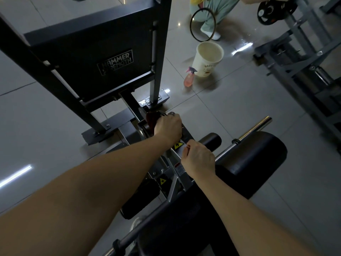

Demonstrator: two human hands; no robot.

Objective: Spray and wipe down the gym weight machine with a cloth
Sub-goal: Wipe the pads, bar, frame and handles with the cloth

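Cloth (151, 119) — gripped by left hand (168, 126) | right hand (198, 160) just beside — on machine (92, 58)

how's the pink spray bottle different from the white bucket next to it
The pink translucent spray bottle is much smaller and slimmer than the white plastic bucket. The bottle is closed off by a trigger head; the bucket is open at the top. The bottle's body is plain; the bucket's side bears printed marks. Both stand upright, side by side, on the grey tiled floor.
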